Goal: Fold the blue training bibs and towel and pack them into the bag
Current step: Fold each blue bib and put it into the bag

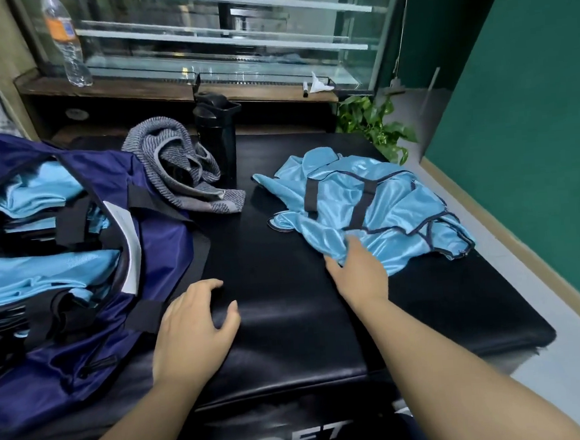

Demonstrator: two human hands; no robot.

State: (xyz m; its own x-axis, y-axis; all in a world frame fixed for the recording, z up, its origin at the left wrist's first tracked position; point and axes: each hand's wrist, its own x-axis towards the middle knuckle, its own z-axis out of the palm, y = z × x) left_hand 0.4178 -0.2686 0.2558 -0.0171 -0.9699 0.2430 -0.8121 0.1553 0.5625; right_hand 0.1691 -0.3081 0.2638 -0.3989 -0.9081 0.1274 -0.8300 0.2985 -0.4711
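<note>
Right hand (357,266) pinches the near edge of the crumpled bib (377,210), lying far-left to near-right; left hand (194,324) rests loosely spread beside the bag (160,249).

Bag (85,354) lay left of the left hand (193,326), touching it, folded bibs (42,275) inside. Loose bib (373,210) lay beyond the right hand (357,270), under its fingertips. Towel (182,169) sat heaped beyond the left hand, against the bag; shaker bottle (217,139) just behind the towel. Both hands were over the mat (289,323). Water bottle (65,39) stood far back left on a ledge (135,89).
</note>
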